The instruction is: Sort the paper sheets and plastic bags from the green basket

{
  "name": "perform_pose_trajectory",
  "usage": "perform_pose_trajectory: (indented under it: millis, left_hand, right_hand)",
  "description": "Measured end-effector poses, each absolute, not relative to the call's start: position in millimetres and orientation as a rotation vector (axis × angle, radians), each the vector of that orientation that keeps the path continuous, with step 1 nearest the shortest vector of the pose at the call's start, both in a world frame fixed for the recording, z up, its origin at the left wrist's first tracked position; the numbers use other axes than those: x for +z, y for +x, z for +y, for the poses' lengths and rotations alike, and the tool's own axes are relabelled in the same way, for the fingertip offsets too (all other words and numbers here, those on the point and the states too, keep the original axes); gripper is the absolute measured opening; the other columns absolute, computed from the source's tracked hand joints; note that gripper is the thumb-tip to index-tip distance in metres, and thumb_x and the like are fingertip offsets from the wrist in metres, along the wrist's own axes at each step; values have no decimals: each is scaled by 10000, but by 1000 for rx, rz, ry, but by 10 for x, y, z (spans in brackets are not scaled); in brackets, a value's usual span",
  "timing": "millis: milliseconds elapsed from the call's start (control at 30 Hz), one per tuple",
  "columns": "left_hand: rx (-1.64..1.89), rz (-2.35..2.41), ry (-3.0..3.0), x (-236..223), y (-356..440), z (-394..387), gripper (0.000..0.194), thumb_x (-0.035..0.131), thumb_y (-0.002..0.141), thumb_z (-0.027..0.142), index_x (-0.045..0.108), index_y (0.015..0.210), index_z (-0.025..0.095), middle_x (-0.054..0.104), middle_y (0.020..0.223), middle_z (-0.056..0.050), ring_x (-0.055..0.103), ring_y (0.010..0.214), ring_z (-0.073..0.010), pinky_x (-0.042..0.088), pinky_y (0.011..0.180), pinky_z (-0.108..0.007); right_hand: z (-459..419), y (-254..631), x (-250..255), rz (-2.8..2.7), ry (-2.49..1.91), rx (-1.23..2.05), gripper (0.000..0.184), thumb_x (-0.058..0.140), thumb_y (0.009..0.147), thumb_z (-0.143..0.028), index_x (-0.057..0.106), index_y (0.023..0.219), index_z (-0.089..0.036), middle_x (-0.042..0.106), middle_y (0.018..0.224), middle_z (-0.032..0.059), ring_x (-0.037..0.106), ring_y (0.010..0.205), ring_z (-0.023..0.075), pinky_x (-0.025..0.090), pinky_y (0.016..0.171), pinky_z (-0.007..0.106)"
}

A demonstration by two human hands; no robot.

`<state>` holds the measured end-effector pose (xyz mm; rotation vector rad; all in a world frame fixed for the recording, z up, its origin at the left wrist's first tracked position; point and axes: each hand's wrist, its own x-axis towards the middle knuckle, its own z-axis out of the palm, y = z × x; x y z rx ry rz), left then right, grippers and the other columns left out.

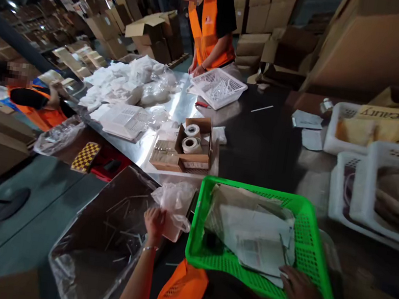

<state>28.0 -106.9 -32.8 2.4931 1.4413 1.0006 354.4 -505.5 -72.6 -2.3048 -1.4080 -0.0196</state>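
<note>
A dark-topped counter (265, 154), shiny at its far left, spans the scene. At its near left stands a large open box (91, 218), lined with clear plastic and holding thin white strips. A person in an orange vest (212, 27) works at the counter's far side; another person (48, 103) is at the far left. White plastic bags (120, 81) are heaped on the far left of the counter.

The green basket (194, 223) lies nearest the wearer, with papers (263, 245) inside; their print is too small to read. At right, white baskets (362, 180) stand close together, the farther one holding yellow packets (395, 132) with dark lettering that looks like "beauty". Beyond the green basket, a small open carton (193, 162) holds white rolls (190, 144).

A crumpled translucent bag (173, 203) lies just left of the green basket. The left hand (154, 222), its forearm reaching up from below and a bracelet at the wrist, has its fingers closed on the bag's near left edge. The right hand (297, 287) reaches in over the green basket's near right side, thumb and fingers pinched on the papers' edge.
</note>
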Motion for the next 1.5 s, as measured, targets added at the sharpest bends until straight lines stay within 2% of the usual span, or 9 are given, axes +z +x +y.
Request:
perform_pose_trajectory:
  millis: [200, 467, 733, 833, 933, 1067, 1133, 1300, 1500]
  left_hand:
    - [960, 1532, 2312, -652, 666, -1090, 310, 503, 842, 249, 384, 556, 257, 463, 601, -11, 471, 658, -207, 351, 675, -348]
    - [854, 1612, 2154, -837, 1031, -1175, 302, 538, 758, 168, 361, 527, 247, 445, 605, 1, 450, 665, -193, 342, 678, -335]
    - [714, 1695, 2099, -825, 1203, -1161, 267, 576, 735, 198, 422, 519, 234, 497, 628, -25, 488, 712, -211, 337, 704, -331]
    - [663, 1710, 2108, -779, 1242, -1131, 257, 567, 749, 190, 443, 528, 231, 531, 653, -38, 509, 739, -217, 345, 718, -331]
    - [612, 1729, 2112, -728, 1308, -1111, 233, 560, 763, 177, 483, 549, 224, 582, 715, -63, 530, 782, -227, 354, 732, -332]
    - [521, 1753, 2103, -669, 1420, -1091, 193, 554, 787, 172, 549, 598, 211, 615, 765, -80, 556, 836, -244, 371, 758, -339]
    - [470, 1760, 2093, -633, 1460, -1081, 168, 543, 804, 171, 586, 644, 201, 633, 809, -92, 573, 883, -257, 380, 781, -346]
    - [327, 1682, 2086, -481, 1380, -1079, 88, 600, 820, 260, 638, 803, 182, 672, 915, -114, 606, 960, -288, 408, 803, -362]
    - [395, 1485, 2044, -185, 1025, -1219, 372, 583, 854, 350, 580, 1188, 187, 691, 1082, -109, 638, 1007, -262, 468, 869, -371]
  right_hand:
    - [-5104, 3541, -712, -1489, -2244, -310, 406, 384, 994, -335, 757, 919, -196, 760, 949, 75, 717, 886, 231, 593, 789, 381]
    - [-5046, 3530, -763, -1421, -2513, -173, 412, 375, 940, -315, 767, 929, -189, 754, 988, 125, 699, 941, 284, 571, 784, 436]
    - [-4530, 3629, -581, -1357, -2807, -23, 469, 342, 956, -242, 580, 1344, -126, 598, 1388, 150, 550, 1262, 305, 471, 975, 472]
    - [-4354, 3698, -519, -1366, -2845, 44, 487, 368, 937, -203, 529, 1393, -143, 602, 1382, 150, 515, 1299, 309, 392, 1044, 536]
    - [-4283, 3791, -438, -1364, -2861, 226, 471, 445, 872, -168, 589, 1320, -147, 682, 1221, 156, 596, 1167, 315, 396, 1016, 531]
    - [-4334, 3931, -260, -1407, -2768, 404, 312, 452, 856, -168, 730, 997, -179, 731, 1039, 111, 680, 969, 257, 485, 832, 379]
    - [-4422, 4006, -121, -1399, -2738, 386, 332, 413, 893, -204, 737, 969, -193, 735, 1029, 93, 695, 890, 229, 495, 747, 342]
    - [-4756, 4200, 366, -1290, -2690, -129, 446, 306, 968, -307, 733, 963, -179, 732, 1020, 122, 680, 866, 260, 512, 750, 396]
    - [-5007, 4067, 849, -1497, -2759, -268, 411, 338, 916, -155, 739, 1006, -171, 714, 1070, 148, 642, 967, 304, 472, 746, 453]
